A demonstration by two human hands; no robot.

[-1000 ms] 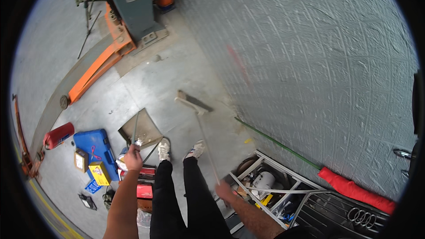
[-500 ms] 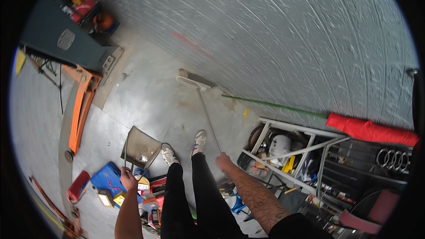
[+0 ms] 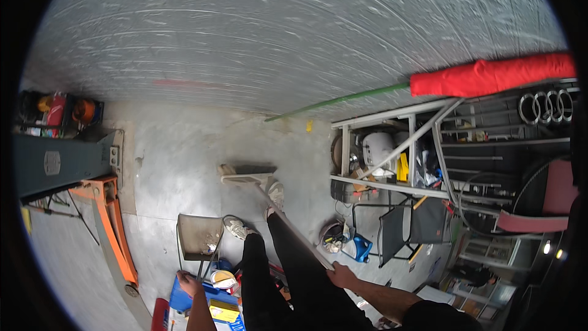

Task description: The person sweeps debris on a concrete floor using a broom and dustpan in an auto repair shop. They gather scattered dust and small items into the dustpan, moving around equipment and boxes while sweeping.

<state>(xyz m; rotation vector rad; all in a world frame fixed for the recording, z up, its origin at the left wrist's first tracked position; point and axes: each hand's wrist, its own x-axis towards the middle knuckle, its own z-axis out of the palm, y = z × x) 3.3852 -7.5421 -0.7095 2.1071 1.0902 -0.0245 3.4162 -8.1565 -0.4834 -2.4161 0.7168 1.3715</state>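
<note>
My right hand [image 3: 343, 276] is closed around the long pale handle of a broom [image 3: 293, 228]. Its wide head [image 3: 246, 178] lies on the grey floor, just beyond my right shoe [image 3: 275, 196]. My left hand [image 3: 191, 284] grips the upright handle of a dustpan [image 3: 195, 233], which stands on the floor left of my left shoe [image 3: 235, 228]. Bits of pale debris lie inside the pan, near its right side.
A textured grey wall [image 3: 245, 43] runs across the far side; a green pole [image 3: 343, 99] with red cloth leans there. Metal shelving [image 3: 392, 185] and a black folding chair [image 3: 392, 233] stand right. An orange lift arm [image 3: 115, 227] lies left. Blue case [image 3: 179, 297], yellow box [image 3: 224, 311] are near my left hand.
The broom head has come nearer my feet, from close to the wall toward my right shoe. My view has turned and shifted; the dustpan stays beside my left shoe.
</note>
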